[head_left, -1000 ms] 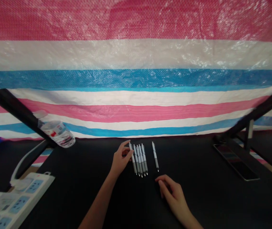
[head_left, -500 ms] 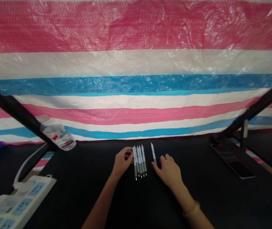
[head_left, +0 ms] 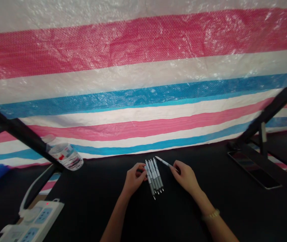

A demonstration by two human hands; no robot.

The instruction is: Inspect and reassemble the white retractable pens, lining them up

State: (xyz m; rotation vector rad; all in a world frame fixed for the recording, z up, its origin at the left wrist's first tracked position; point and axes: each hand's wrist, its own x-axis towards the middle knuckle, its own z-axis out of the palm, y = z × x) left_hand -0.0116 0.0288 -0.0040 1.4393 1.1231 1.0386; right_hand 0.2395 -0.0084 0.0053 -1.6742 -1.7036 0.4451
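With the pen row as clock centre, a white power strip (head_left: 44, 215) lies between eight and nine o'clock, a clear plastic bottle (head_left: 69, 158) just past nine. My left grip (head_left: 134, 178) curls against the leftmost pen (head_left: 151, 182); whether it pinches, I cannot tell. Five retractable pens (head_left: 155, 175) lie side by side on the black tabletop (head_left: 93, 188), white-barrelled with grey lower ends, tips between five and six o'clock; the leftmost sits lower, so the ends are uneven. A single pen (head_left: 162, 161) remains outside the row, slanting at one o'clock. My right grip (head_left: 186, 174) pinches its grey end. A smartphone (head_left: 254, 170) rests at three.
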